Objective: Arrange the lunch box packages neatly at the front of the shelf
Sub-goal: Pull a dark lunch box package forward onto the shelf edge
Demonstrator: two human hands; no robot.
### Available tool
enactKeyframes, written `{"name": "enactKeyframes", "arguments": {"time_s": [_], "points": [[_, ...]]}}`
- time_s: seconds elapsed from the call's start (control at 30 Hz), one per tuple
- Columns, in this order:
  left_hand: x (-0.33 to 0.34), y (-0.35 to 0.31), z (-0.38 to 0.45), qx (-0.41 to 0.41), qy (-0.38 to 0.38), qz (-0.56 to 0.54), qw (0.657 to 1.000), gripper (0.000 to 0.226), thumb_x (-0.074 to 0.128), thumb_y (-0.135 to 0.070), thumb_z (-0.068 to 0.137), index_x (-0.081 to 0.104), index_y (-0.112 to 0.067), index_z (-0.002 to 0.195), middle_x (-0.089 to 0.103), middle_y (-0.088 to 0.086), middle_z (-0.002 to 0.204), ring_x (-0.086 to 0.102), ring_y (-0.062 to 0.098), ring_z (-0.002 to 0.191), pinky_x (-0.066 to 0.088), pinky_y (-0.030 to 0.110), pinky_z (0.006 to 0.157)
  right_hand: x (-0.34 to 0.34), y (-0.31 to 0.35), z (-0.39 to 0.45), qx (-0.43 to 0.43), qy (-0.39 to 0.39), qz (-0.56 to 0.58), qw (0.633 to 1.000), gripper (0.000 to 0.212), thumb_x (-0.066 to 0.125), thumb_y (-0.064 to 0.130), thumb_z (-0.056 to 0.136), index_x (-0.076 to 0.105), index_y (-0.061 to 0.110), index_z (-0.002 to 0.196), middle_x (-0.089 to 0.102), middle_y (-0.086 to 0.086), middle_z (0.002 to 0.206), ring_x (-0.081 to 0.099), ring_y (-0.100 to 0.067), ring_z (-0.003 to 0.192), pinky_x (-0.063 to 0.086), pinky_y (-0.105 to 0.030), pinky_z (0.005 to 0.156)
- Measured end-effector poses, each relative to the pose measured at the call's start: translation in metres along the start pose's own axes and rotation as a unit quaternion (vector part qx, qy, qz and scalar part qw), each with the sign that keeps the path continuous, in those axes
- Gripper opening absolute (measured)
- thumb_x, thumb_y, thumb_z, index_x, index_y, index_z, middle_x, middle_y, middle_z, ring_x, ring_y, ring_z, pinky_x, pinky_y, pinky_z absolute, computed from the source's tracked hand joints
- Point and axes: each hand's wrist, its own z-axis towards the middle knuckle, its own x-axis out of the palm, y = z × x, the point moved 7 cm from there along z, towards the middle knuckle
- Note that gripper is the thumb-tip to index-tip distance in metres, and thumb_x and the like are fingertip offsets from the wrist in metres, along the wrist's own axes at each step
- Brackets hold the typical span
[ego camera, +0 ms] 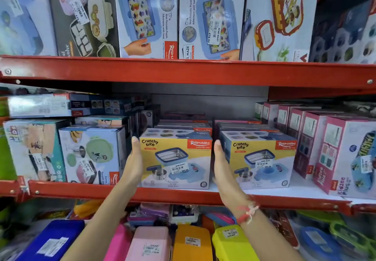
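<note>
A yellow "Crunchy bite" lunch box package [176, 159] stands at the front of the middle red shelf [183, 196]. My left hand [134, 159] lies flat against its left side and my right hand [220, 163] flat against its right side, so the box is clamped between both palms. A second identical "Crunchy bite" package [262, 161] stands just to the right, also at the shelf's front. Behind both, flatter boxes [183, 125] are stacked deeper in the shelf.
Left of the held box stands a pale blue package with a green lunch box picture [91, 156]. Pink "Kidzee Plus" boxes [343, 154] fill the right end. The upper shelf [183, 71] carries large upright boxes. Loose coloured plastic lunch boxes [191, 242] lie below.
</note>
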Motion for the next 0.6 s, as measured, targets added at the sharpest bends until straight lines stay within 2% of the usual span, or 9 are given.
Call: {"name": "enactKeyframes", "arguments": {"time_s": [0.03, 0.1, 0.2, 0.27, 0.33, 0.37, 0.47, 0.5, 0.6], "points": [[-0.001, 0.000, 0.000, -0.016, 0.009, -0.021, 1.000, 0.118, 0.019, -0.096, 0.055, 0.028, -0.024, 0.148, 0.032, 0.001, 0.155, 0.032, 0.028, 0.141, 0.024, 0.048, 0.115, -0.001, -0.005, 0.003, 0.046, -0.003, 0.026, 0.999, 0.092, 0.028, 0.084, 0.075, 0.026, 0.032, 0.151, 0.026, 0.003, 0.161, 0.024, -0.022, 0.147, 0.018, -0.050, 0.119], [0.002, -0.002, 0.000, -0.041, 0.017, -0.068, 0.997, 0.099, 0.016, -0.082, 0.075, 0.032, -0.014, 0.146, 0.038, -0.001, 0.147, 0.036, 0.031, 0.138, 0.030, 0.037, 0.106, -0.003, -0.016, 0.014, 0.107, 0.006, 0.037, 0.994, 0.101, 0.029, 0.088, 0.070, 0.027, 0.028, 0.151, 0.023, -0.003, 0.162, 0.022, -0.025, 0.148, 0.017, -0.051, 0.119], [0.007, -0.010, -0.008, -0.063, 0.045, -0.079, 0.994, 0.084, 0.010, -0.065, 0.089, 0.031, -0.006, 0.145, 0.039, 0.018, 0.150, 0.044, 0.036, 0.130, 0.035, 0.038, 0.089, -0.005, -0.016, 0.020, 0.145, 0.008, 0.048, 0.988, 0.102, 0.030, 0.085, 0.073, 0.021, 0.022, 0.153, 0.020, -0.008, 0.162, 0.020, -0.028, 0.148, 0.017, -0.048, 0.119], [0.005, -0.010, -0.006, -0.072, 0.067, -0.069, 0.993, 0.089, 0.009, -0.069, 0.086, 0.034, -0.005, 0.143, 0.057, 0.018, 0.127, 0.058, 0.030, 0.095, 0.047, 0.030, 0.072, -0.002, -0.011, 0.018, 0.154, 0.023, 0.057, 0.986, 0.101, 0.030, 0.085, 0.074, 0.025, 0.021, 0.152, 0.025, -0.011, 0.161, 0.023, -0.030, 0.147, 0.019, -0.047, 0.119], [-0.002, -0.009, -0.007, -0.087, 0.063, -0.062, 0.992, 0.091, 0.008, -0.075, 0.082, 0.041, -0.008, 0.135, 0.057, 0.010, 0.091, 0.051, 0.021, 0.073, 0.049, 0.028, 0.054, 0.001, -0.005, 0.016, 0.154, 0.048, 0.060, 0.985, 0.089, 0.026, 0.083, 0.077, 0.045, 0.023, 0.139, 0.037, -0.012, 0.155, 0.031, -0.031, 0.143, 0.024, -0.049, 0.117], [-0.005, -0.010, -0.009, -0.089, 0.064, -0.062, 0.992, 0.096, 0.009, -0.078, 0.079, 0.042, -0.006, 0.133, 0.056, 0.010, 0.089, 0.051, 0.023, 0.075, 0.045, 0.032, 0.057, 0.003, 0.000, 0.013, 0.149, 0.059, 0.064, 0.985, 0.080, 0.024, 0.082, 0.079, 0.052, 0.026, 0.129, 0.041, -0.013, 0.152, 0.034, -0.033, 0.141, 0.027, -0.049, 0.115], [-0.015, -0.011, -0.009, -0.082, 0.071, -0.093, 0.990, 0.103, 0.010, -0.082, 0.075, 0.039, -0.006, 0.138, 0.059, 0.023, 0.119, 0.058, 0.032, 0.098, 0.044, 0.041, 0.071, 0.002, 0.012, 0.004, 0.127, 0.084, 0.090, 0.984, 0.066, 0.024, 0.075, 0.085, 0.053, 0.031, 0.124, 0.046, -0.013, 0.147, 0.038, -0.034, 0.138, 0.034, -0.049, 0.106], [-0.020, -0.015, -0.011, -0.069, 0.071, -0.109, 0.989, 0.099, 0.010, -0.080, 0.077, 0.040, -0.007, 0.137, 0.058, 0.024, 0.124, 0.060, 0.034, 0.100, 0.047, 0.043, 0.073, 0.000, 0.017, 0.001, 0.111, 0.089, 0.096, 0.985, 0.057, 0.025, 0.072, 0.087, 0.055, 0.032, 0.113, 0.054, -0.012, 0.138, 0.044, -0.035, 0.134, 0.038, -0.048, 0.100], [-0.033, -0.024, -0.017, -0.026, 0.059, -0.158, 0.985, 0.080, 0.014, -0.071, 0.086, 0.048, -0.008, 0.122, 0.059, 0.019, 0.115, 0.062, 0.030, 0.092, 0.048, 0.050, 0.083, -0.012, 0.033, -0.004, 0.050, 0.089, 0.115, 0.988, 0.048, 0.028, 0.068, 0.089, 0.060, 0.033, 0.095, 0.067, -0.004, 0.107, 0.060, -0.030, 0.107, 0.049, -0.043, 0.082]]}}
